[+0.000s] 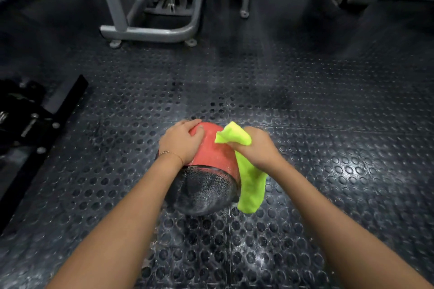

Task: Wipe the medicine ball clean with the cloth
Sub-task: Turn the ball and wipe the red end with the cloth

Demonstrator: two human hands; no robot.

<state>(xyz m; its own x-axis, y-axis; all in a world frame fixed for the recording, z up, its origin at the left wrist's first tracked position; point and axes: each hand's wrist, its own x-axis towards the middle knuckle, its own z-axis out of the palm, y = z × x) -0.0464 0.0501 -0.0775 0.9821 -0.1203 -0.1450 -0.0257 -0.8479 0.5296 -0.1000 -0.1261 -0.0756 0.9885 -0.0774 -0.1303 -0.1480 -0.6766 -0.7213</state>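
Forearms [117,230] are extended from the bottom edge to the medicine ball [211,155] on the floor [328,124] at frame centre. It is steadied by the flat, open left hand [180,142]; the cloth [251,180] is gripped by the right hand [258,148]. Whitish dust on its black half suggests the wiping is unfinished.

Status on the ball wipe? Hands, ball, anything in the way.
Left hand rests on ball, steadying. Right hand grips cloth at ball's right side. Ball on floor, black half dusty. Machine frame well behind, nothing blocking.
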